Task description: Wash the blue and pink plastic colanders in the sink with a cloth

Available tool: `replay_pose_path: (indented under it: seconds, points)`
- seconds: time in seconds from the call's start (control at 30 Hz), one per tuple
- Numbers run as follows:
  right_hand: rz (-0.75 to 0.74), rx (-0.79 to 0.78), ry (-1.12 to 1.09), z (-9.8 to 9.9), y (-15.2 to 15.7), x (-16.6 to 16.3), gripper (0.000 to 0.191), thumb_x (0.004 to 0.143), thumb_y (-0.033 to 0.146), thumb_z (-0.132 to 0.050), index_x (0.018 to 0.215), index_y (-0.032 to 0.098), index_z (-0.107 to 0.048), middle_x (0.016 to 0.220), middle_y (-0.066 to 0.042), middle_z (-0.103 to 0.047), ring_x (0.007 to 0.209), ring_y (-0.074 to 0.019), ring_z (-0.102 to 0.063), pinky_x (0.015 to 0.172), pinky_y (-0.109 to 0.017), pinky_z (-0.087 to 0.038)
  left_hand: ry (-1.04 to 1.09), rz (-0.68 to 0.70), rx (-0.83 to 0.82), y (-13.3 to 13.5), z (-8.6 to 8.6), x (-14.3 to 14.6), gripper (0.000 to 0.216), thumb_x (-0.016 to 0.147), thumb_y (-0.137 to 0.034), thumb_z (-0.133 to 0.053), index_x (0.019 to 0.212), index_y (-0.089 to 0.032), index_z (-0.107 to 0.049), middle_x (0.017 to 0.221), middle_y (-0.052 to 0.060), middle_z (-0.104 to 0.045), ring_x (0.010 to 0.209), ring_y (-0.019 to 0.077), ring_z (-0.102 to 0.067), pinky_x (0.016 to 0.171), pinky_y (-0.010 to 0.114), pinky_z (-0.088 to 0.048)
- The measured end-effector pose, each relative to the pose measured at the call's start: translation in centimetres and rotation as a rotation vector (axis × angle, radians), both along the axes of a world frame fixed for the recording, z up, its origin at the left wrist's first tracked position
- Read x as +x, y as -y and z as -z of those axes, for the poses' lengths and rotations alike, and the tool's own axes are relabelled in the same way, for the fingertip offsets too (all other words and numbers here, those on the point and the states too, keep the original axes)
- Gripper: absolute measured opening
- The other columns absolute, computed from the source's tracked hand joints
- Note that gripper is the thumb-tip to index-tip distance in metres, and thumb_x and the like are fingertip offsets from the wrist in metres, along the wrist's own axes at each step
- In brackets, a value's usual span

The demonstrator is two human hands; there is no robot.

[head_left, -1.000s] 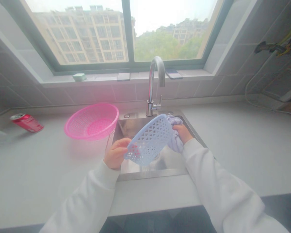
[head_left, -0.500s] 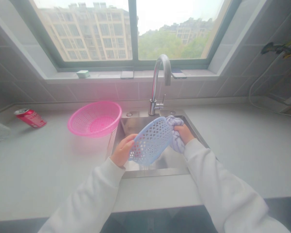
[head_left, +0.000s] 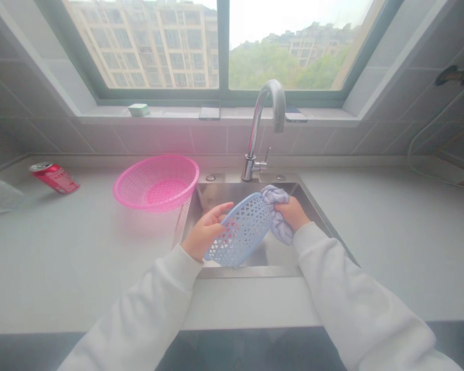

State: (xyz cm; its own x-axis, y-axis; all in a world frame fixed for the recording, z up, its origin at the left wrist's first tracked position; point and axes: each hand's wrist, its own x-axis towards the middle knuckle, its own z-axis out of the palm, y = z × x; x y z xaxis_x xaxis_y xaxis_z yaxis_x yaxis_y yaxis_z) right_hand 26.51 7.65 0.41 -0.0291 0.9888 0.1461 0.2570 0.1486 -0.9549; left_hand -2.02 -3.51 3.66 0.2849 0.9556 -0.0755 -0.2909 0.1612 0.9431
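Over the steel sink (head_left: pixel 317 216), my left hand (head_left: pixel 204 234) grips the near-left rim of a light blue perforated basket (head_left: pixel 242 231), which is tilted with its underside toward me. My right hand (head_left: pixel 292 212) is closed on a crumpled lilac cloth (head_left: pixel 276 206) pressed against the basket's far-right edge. Both sleeves are white.
A pink perforated basket (head_left: pixel 156 183) sits on the counter, overhanging the sink's left edge. A chrome faucet (head_left: pixel 265 123) stands behind the sink. A red can (head_left: pixel 54 176) lies at the far left. On the windowsill rest a green sponge (head_left: pixel 138 109) and two phones.
The blue basket has been tipped a little flatter and lower in my hands. My left fingers have shifted along its rim. The view has drifted, so everything sits further right.
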Motion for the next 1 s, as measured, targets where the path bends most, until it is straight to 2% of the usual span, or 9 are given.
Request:
replay_pose_path:
  seconds: [0.1, 0.2, 0.3, 0.43, 0.53, 0.7, 0.77, 0.93, 1.0]
  points:
    - [0.013, 0.022, 0.108, -0.3, 0.4, -0.5, 0.024, 0.061, 0.024, -0.062, 0.081, 0.019, -0.075, 0.085, -0.004, -0.075, 0.09, -0.026, -0.068, 0.089, -0.04, -0.054, -0.266, 0.029, 0.094, -0.1, -0.2, 0.2, 0.058, 0.085, -0.032, -0.075, 0.14, -0.018, -0.065, 0.114, 0.01, -0.077, 0.082, 0.0183, -0.067, 0.069, 0.029, -0.051]
    - [-0.009, 0.129, 0.219, -1.1, 1.7, -1.6, 0.015, 0.069, 0.028, -0.065, 0.078, 0.019, -0.072, 0.079, -0.003, -0.071, 0.081, -0.023, -0.065, 0.081, -0.038, -0.053, -0.393, 0.105, 0.194, -0.4, -0.1, 0.3, 0.041, 0.083, -0.027, -0.071, 0.124, -0.016, -0.073, 0.11, 0.009, -0.077, 0.086, 0.0193, -0.067, 0.076, 0.032, -0.053]
    - [-0.188, 0.342, 0.297, -2.0, 4.0, -3.5, 0.017, 0.08, 0.034, -0.066, 0.071, 0.02, -0.068, 0.073, -0.001, -0.06, 0.07, -0.0177, -0.058, 0.069, -0.032, -0.048, -0.409, 0.079, 0.184, -0.7, 0.6, 0.5, 0.036, 0.082, -0.02, -0.067, 0.117, -0.015, -0.071, 0.11, 0.01, -0.076, 0.093, 0.0219, -0.07, 0.082, 0.036, -0.056]
    - [-0.436, 0.633, 0.423, -2.6, 6.5, -5.7, 0.02, 0.086, 0.036, -0.071, 0.073, 0.021, -0.073, 0.073, -0.001, -0.053, 0.066, -0.0149, -0.054, 0.063, -0.028, -0.043, -0.385, 0.057, 0.207, -1.0, 1.3, 0.7, 0.039, 0.085, -0.02, -0.064, 0.124, -0.014, -0.068, 0.116, 0.013, -0.076, 0.102, 0.025, -0.07, 0.086, 0.038, -0.057]
    - [-0.397, 0.623, 0.471, -2.3, 5.6, -5.2, 0.012, 0.082, 0.033, -0.074, 0.082, 0.021, -0.076, 0.077, -0.001, -0.057, 0.067, -0.0152, -0.054, 0.063, -0.028, -0.044, -0.361, 0.133, 0.229, -0.8, 1.3, 0.8, 0.044, 0.086, -0.021, -0.065, 0.129, -0.016, -0.069, 0.122, 0.013, -0.075, 0.106, 0.026, -0.07, 0.086, 0.037, -0.057]
    - [-0.125, 0.453, 0.439, -1.7, 2.5, -2.6, 0.02, 0.082, 0.033, -0.063, 0.067, 0.021, -0.065, 0.068, -0.001, -0.054, 0.066, -0.0167, -0.055, 0.063, -0.029, -0.044, -0.293, 0.21, 0.205, -0.2, 0.9, 1.3, 0.05, 0.083, -0.02, -0.068, 0.132, -0.019, -0.071, 0.126, 0.012, -0.074, 0.11, 0.0279, -0.071, 0.09, 0.04, -0.058]
    - [-0.164, 0.504, 0.425, -2.0, 3.3, -2.9, 0.021, 0.085, 0.035, -0.064, 0.069, 0.021, -0.067, 0.071, -0.002, -0.055, 0.067, -0.0168, -0.055, 0.063, -0.029, -0.044, -0.272, 0.167, 0.213, -0.2, 0.9, 1.5, 0.049, 0.083, -0.021, -0.068, 0.131, -0.018, -0.072, 0.126, 0.013, -0.075, 0.114, 0.0295, -0.071, 0.094, 0.042, -0.058]
    - [-0.518, 0.8, 0.522, -3.0, 7.9, -6.3, 0.015, 0.088, 0.032, -0.071, 0.077, 0.023, -0.073, 0.071, -0.001, -0.052, 0.063, -0.0141, -0.05, 0.061, -0.028, -0.04, -0.236, 0.076, 0.268, -0.5, 0.7, 1.4, 0.05, 0.08, -0.032, -0.08, 0.126, -0.014, -0.074, 0.121, 0.014, -0.077, 0.118, 0.0332, -0.068, 0.1, 0.045, -0.056]
    - [-0.533, 0.814, 0.532, -3.0, 7.8, -6.5, 0.008, 0.085, 0.031, -0.073, 0.083, 0.023, -0.074, 0.074, -0.001, -0.055, 0.065, -0.0145, -0.053, 0.062, -0.028, -0.041, -0.236, 0.107, 0.281, -0.5, 0.5, 1.1, 0.053, 0.078, -0.033, -0.083, 0.126, -0.014, -0.074, 0.123, 0.015, -0.077, 0.116, 0.0333, -0.069, 0.1, 0.044, -0.056]
